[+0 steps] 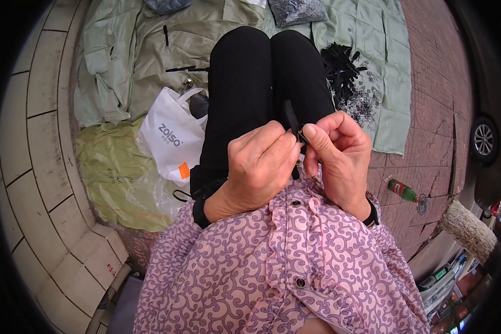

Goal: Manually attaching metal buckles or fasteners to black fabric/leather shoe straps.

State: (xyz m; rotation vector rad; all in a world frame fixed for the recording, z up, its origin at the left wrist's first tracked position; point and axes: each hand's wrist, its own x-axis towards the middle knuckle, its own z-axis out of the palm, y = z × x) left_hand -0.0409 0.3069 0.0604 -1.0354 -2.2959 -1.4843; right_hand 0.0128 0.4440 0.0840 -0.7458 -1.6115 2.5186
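Above my lap, my left hand [261,162] is closed on a narrow black strap [290,115], its fingers curled in and its back toward me. One end of the strap stands up past the fingers, and a dark length hangs below. Thumb and forefinger of my right hand [342,156] pinch a small dark fitting [302,137] at the strap, close against the left fingertips. Its exact kind is too small to tell. Beyond my right knee lies a heap of black straps [342,69], beside many small clear-looking pieces [362,106].
Pale green sheets [392,83] cover the ground ahead. A white carrier bag [170,136] stands left of my legs, near loose black straps [179,69]. A filled plastic bag [298,11] lies at the far side. On the right are a green bottle [402,190] and a car wheel [484,139].
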